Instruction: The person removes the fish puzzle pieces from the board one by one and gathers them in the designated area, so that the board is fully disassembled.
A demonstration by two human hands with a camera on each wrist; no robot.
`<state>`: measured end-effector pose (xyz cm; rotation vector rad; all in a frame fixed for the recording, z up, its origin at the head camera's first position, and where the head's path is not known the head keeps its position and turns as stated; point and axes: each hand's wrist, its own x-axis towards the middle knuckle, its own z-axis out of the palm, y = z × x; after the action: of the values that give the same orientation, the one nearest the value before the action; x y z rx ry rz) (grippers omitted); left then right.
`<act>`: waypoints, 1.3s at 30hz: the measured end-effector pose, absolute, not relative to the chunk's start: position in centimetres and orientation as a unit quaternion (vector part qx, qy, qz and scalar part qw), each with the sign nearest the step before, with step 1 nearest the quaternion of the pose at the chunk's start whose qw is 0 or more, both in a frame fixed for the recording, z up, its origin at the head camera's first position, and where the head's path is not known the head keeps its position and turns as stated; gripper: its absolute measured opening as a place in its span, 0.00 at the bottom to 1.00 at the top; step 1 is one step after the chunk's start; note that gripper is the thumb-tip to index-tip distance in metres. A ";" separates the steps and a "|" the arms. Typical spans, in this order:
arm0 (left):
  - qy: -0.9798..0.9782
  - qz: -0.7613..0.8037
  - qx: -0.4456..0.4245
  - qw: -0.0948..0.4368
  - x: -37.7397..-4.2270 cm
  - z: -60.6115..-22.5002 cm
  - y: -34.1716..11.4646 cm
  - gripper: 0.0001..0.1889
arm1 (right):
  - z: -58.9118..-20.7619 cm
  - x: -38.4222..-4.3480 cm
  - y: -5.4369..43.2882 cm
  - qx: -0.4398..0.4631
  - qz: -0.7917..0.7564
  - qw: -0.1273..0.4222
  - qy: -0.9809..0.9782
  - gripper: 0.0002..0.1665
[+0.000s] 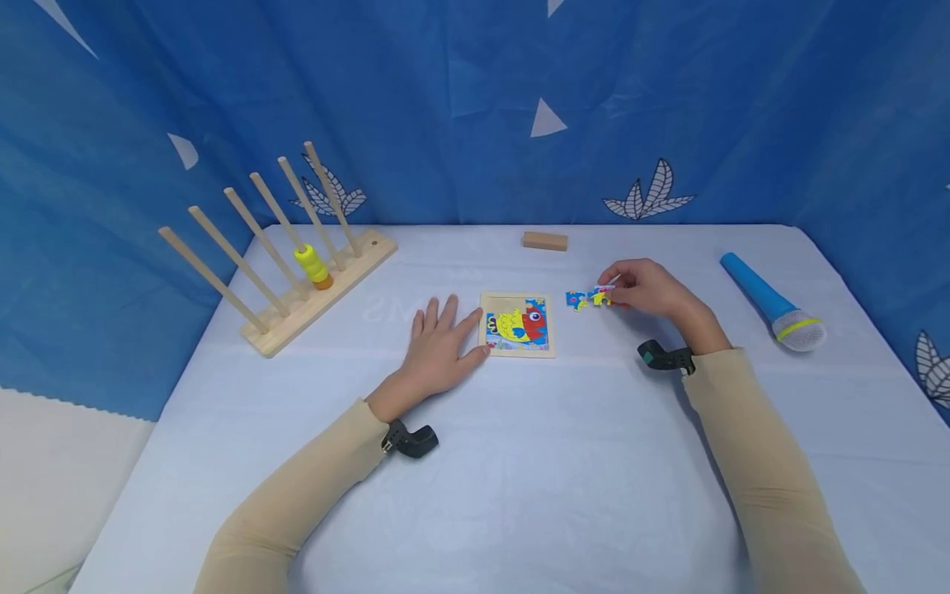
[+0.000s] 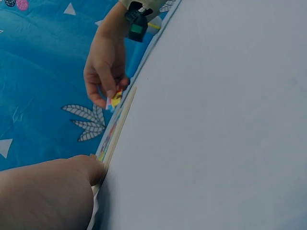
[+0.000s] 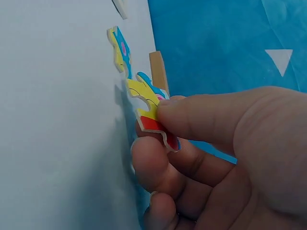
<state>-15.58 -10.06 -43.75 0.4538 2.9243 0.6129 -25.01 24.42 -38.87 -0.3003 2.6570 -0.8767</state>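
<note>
My right hand (image 1: 647, 289) pinches a puzzle piece (image 3: 151, 125) between thumb and fingers; it is yellow, red and blue, raised at a tilt in the right wrist view. Left of that hand, a second, blue and yellow puzzle piece (image 1: 576, 300) lies on the table. The wooden puzzle tray (image 1: 506, 304) shows a fish picture with a bare patch along its upper left. My left hand (image 1: 439, 353) lies on the table with fingers spread, its thumb and index finger touching the tray's left edge.
A wooden peg stand (image 1: 319, 305) with yellow and orange beads on one peg stands at the left. Behind the tray lies a small wooden block (image 1: 545, 241). A blue toy microphone (image 1: 768, 297) lies at the right. Blue cloth (image 1: 460, 107) hangs behind the white table.
</note>
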 end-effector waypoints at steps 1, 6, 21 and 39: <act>0.966 0.203 0.150 0.060 -15.6 -43.7 -10.1 0.36 | -39.0 -25.0 24.4 -0.104 -0.309 0.164 0.931 0.14; 0.966 0.200 0.151 0.061 -15.6 -43.7 -10.1 0.36 | -39.4 -25.1 24.2 -0.099 -0.308 0.163 0.932 0.12; 0.966 0.200 0.150 0.062 -15.6 -43.7 -10.1 0.36 | -39.8 -24.9 23.8 -0.079 -0.269 0.143 0.949 0.12; 0.965 0.206 0.149 0.058 -15.7 -43.6 -10.1 0.36 | -40.1 -24.9 23.6 -0.079 -0.250 0.131 0.956 0.14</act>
<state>-15.66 -10.15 -43.61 0.4515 2.9258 0.6234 -24.90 23.56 -40.10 -0.2286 2.7757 -0.7252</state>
